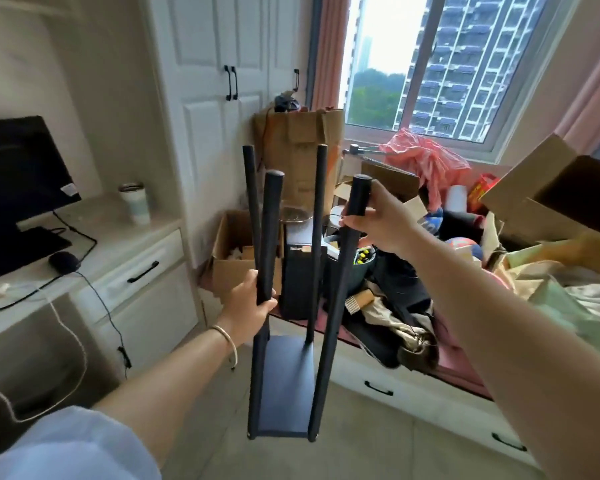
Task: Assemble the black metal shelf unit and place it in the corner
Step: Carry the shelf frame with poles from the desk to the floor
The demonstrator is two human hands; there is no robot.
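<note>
The black metal shelf unit (284, 386) hangs in front of me above the floor, a flat black panel at the bottom with several black poles rising from its corners. My left hand (252, 306) grips the near left pole low down. My right hand (374, 220) grips the near right pole just under its capped top. The two far poles stand free behind. The corner beside the white wardrobe holds cardboard boxes.
A white desk (125, 251) with a monitor, mouse and cup stands at the left. A tall cardboard box (298, 150) and an open box (232, 251) sit by the wardrobe. The window bench (430, 382) at the right is heaped with clutter. Tiled floor lies below.
</note>
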